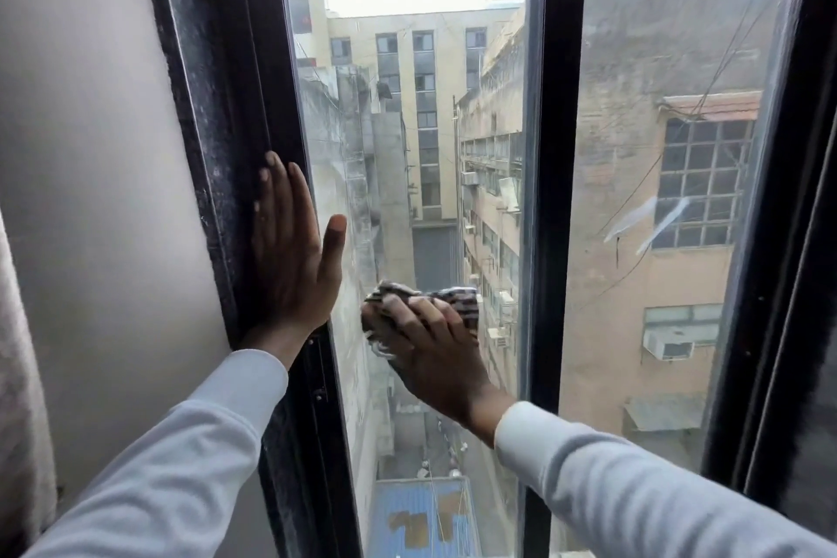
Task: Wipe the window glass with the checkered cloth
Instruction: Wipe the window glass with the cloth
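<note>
From the head camera, the right hand (pixel 430 344) presses the bunched checkered cloth (pixel 425 301) flat against the window glass (pixel 407 150), fingers curled over the wad, so the cloth pokes out above and to the left of the fingertips; the pane runs tall and narrow, its long axis upright, with most of the unwiped-looking glass lying above this hand and a shorter stretch below it. The left hand (pixel 292 249) is spread open and holds nothing, palm resting on the dark left frame (pixel 217 104) with the thumb out over the glass edge, just left of the cloth and slightly higher. The right hand is plainly the one on the job; I judge the next stroke has room upward or downward. Close to the right of the cloth stands the black middle bar (pixel 550 195), and the left thumb bounds it on the other side, so sideways sweeps are short. Beyond the bar is a second pane (pixel 670 240)
</note>
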`<state>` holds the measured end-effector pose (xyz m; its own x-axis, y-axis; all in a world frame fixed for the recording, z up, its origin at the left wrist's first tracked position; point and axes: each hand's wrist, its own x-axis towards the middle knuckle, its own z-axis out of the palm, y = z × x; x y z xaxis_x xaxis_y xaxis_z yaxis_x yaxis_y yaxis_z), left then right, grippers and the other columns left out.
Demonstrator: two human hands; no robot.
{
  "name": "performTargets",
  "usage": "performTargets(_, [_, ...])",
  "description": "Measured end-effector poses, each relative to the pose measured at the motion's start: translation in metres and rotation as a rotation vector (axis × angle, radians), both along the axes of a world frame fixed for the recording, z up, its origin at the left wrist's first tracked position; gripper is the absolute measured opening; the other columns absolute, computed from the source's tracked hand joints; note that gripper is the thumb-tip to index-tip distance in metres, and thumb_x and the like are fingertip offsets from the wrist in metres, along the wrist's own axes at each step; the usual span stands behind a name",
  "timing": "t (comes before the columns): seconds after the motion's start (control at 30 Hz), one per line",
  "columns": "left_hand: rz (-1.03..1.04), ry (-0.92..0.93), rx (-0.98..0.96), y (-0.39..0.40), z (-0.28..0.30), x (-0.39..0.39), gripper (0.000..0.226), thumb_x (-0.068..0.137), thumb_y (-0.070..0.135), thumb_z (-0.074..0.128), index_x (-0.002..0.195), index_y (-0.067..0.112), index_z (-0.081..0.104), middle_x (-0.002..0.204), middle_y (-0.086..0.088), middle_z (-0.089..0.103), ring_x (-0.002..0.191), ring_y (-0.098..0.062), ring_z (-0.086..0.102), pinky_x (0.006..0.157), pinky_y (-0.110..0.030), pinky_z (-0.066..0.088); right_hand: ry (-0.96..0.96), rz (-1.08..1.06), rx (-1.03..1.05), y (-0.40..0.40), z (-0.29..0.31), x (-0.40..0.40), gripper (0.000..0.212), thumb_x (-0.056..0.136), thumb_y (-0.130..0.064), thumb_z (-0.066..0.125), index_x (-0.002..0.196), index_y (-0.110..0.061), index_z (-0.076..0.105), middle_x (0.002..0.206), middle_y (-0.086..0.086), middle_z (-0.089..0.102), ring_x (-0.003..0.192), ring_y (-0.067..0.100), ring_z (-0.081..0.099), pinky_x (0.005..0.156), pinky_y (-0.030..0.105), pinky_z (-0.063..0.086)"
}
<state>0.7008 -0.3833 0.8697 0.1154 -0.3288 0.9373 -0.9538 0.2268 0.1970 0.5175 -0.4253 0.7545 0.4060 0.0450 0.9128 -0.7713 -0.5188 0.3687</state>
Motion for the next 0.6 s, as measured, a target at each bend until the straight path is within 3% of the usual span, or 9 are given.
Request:
performTargets(0.07, [0.03,-0.016,0.008,-0.001,-0.002,0.0,0.095,0.108,0.071,0.007,0.177,0.006,0.006,0.186,-0.016,-0.004,0.174,-0.03,-0.002,0.137,-0.035,-0.008,0.23,-0.026,-0.159,-0.011,0.047,0.004,0.05,0.106,-0.042,0.057,0.154,-0.027,0.057,0.148,-0.001,0.064,0.125,0.022,0.056,0.101,0.042,0.048])
performTargets(0.1, [0.038,-0.018,0.006,-0.002,-0.002,-0.001,0.095,0.107,0.072,0.006,0.177,0.006,0.006,0.186,-0.016,-0.004,0.174,-0.029,-0.002,0.138,-0.036,-0.006,0.194,-0.055,-0.196,-0.017,0.077,0.004,0.049,0.108,-0.041,0.055,0.154,-0.025,0.057,0.147,0.001,0.065,0.122,0.022,0.056,0.097,0.042,0.045])
performTargets(0.17, [0.03,-0.01,0.007,-0.001,-0.002,-0.002,0.098,0.106,0.074,0.005,0.177,0.006,0.004,0.186,-0.016,-0.005,0.174,-0.029,-0.003,0.138,-0.037,-0.006,-0.14,-0.061,-0.136,-0.024,0.109,-0.002,0.051,0.105,-0.038,0.063,0.153,-0.023,0.059,0.143,0.007,0.064,0.115,0.025,0.053,0.091,0.044,0.044])
performTargets(0.23, [0.01,-0.01,0.016,0.0,-0.001,-0.002,0.098,0.105,0.075,0.005,0.176,0.007,0.002,0.185,-0.016,-0.008,0.174,-0.029,-0.006,0.137,-0.034,-0.01,-0.415,0.017,0.03,-0.019,0.075,-0.005,0.053,0.102,-0.036,0.069,0.152,-0.021,0.06,0.144,0.013,0.059,0.114,0.03,0.053,0.092,0.047,0.046])
performTargets(0.27, [0.005,-0.011,0.027,0.0,-0.001,-0.002,0.098,0.105,0.075,0.005,0.176,0.008,0.0,0.185,-0.016,-0.009,0.173,-0.028,-0.008,0.136,-0.031,-0.013,-0.43,0.023,0.08,-0.014,0.045,-0.005,0.054,0.102,-0.033,0.07,0.152,-0.018,0.06,0.147,0.014,0.053,0.114,0.031,0.053,0.092,0.049,0.05])
performTargets(0.4, [0.012,0.018,0.085,0.002,0.003,-0.002,0.1,0.104,0.078,0.008,0.176,0.009,-0.003,0.185,-0.014,-0.013,0.172,-0.023,-0.013,0.134,-0.031,-0.016,-0.059,0.112,0.224,0.005,-0.012,-0.024,0.057,0.103,-0.023,0.067,0.157,-0.012,0.054,0.149,0.008,0.041,0.119,0.03,0.051,0.089,0.051,0.06])
performTargets(0.47, [0.03,0.056,0.081,0.007,0.003,-0.012,0.095,0.109,0.071,0.019,0.176,0.006,0.0,0.185,-0.016,-0.009,0.173,-0.028,-0.007,0.139,-0.045,-0.006,-0.259,0.201,0.337,0.018,0.006,-0.049,0.054,0.107,-0.026,0.058,0.158,-0.011,0.05,0.148,0.01,0.046,0.121,0.03,0.054,0.101,0.047,0.054])
performTargets(0.53, [0.087,0.047,0.033,0.012,0.001,-0.038,0.088,0.112,0.058,0.034,0.177,0.007,0.005,0.186,-0.013,-0.004,0.174,-0.027,0.0,0.138,-0.054,0.009,-0.684,0.3,0.358,0.027,0.031,-0.091,0.047,0.108,-0.023,0.053,0.153,-0.008,0.056,0.145,0.017,0.054,0.125,0.026,0.055,0.114,0.029,0.041])
performTargets(0.6, [0.089,-0.058,0.039,0.012,0.001,-0.081,0.085,0.11,0.049,0.046,0.178,0.016,0.007,0.187,-0.003,-0.005,0.174,-0.019,0.001,0.132,-0.054,0.016,-1.042,0.413,0.319,0.024,0.056,-0.15,0.043,0.11,-0.021,0.052,0.148,-0.003,0.059,0.151,0.021,0.055,0.136,0.016,0.054,0.118,0.025,0.04])
